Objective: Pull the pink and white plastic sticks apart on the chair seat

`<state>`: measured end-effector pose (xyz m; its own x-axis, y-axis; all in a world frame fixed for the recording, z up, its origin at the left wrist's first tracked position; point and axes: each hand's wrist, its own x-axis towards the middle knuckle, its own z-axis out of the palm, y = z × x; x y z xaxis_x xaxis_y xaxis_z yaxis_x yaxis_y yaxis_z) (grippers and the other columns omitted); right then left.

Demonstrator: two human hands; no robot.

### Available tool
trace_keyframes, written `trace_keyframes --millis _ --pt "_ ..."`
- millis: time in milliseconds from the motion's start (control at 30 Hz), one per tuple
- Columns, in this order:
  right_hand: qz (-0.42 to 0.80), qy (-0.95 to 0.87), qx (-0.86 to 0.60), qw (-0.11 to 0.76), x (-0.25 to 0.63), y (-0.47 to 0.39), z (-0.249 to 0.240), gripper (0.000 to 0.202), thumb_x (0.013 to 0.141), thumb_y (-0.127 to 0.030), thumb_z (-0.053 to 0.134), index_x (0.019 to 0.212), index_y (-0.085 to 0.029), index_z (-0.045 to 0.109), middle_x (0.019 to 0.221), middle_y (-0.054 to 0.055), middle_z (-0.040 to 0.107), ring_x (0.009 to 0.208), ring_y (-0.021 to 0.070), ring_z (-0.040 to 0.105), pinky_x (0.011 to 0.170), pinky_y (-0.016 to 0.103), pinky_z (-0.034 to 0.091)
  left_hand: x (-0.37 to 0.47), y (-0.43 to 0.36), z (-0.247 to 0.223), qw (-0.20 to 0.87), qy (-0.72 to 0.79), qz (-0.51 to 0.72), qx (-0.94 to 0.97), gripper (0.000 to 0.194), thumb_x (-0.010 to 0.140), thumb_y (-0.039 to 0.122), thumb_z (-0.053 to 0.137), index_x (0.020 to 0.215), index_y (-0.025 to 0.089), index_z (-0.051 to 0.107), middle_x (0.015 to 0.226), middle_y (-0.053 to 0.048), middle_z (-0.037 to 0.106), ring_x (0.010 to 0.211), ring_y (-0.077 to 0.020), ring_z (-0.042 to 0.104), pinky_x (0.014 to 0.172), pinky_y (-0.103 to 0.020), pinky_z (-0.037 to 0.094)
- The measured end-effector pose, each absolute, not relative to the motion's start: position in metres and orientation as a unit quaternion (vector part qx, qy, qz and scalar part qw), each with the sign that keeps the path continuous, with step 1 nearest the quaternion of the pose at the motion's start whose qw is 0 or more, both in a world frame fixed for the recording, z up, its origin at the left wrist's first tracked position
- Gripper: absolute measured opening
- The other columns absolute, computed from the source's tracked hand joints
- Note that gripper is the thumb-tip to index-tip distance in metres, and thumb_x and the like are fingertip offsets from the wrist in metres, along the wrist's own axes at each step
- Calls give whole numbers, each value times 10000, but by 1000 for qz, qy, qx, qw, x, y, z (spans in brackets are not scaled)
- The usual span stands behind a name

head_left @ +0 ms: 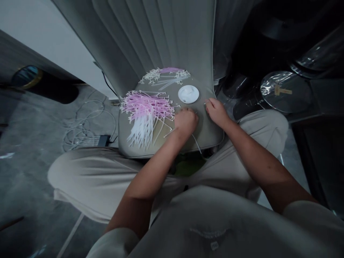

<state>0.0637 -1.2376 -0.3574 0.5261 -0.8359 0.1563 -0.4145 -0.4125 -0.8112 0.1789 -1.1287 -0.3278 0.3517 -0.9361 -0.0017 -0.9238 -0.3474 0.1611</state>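
My left hand is closed above the chair seat, its fingers curled round what looks like a thin white strip, whose length trails below the hand toward the seat's front edge. To its right, my right hand is closed in a pinch, with a small white tip showing at the fingertips. Left of my left hand lies a heap of thin pink and white strips with small white end pieces. Just beyond both hands rests a white round dish with a white lump in it.
A second, smaller bundle of strips lies at the back of the grey chair seat, against the backrest. Cables and a black box are on the floor at left. Shiny round containers stand at right.
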Motion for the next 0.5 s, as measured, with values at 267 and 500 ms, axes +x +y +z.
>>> trace_keyframes --millis 267,500 --pt "-299 396 -746 445 70 -1224 -360 386 957 -374 428 602 -223 409 543 -36 440 555 115 422 542 253 309 186 -1119 -328 144 -571 -124 798 330 958 265 425 1131 136 674 1101 -132 720 1015 -239 669 891 -324 485" --pt "-324 391 -704 496 77 -1219 -361 366 969 -387 425 648 -216 466 555 -40 477 532 103 454 544 244 338 192 -1116 -324 160 -591 -145 777 329 963 281 430 1041 163 727 1074 -115 733 988 -220 664 878 -304 472"
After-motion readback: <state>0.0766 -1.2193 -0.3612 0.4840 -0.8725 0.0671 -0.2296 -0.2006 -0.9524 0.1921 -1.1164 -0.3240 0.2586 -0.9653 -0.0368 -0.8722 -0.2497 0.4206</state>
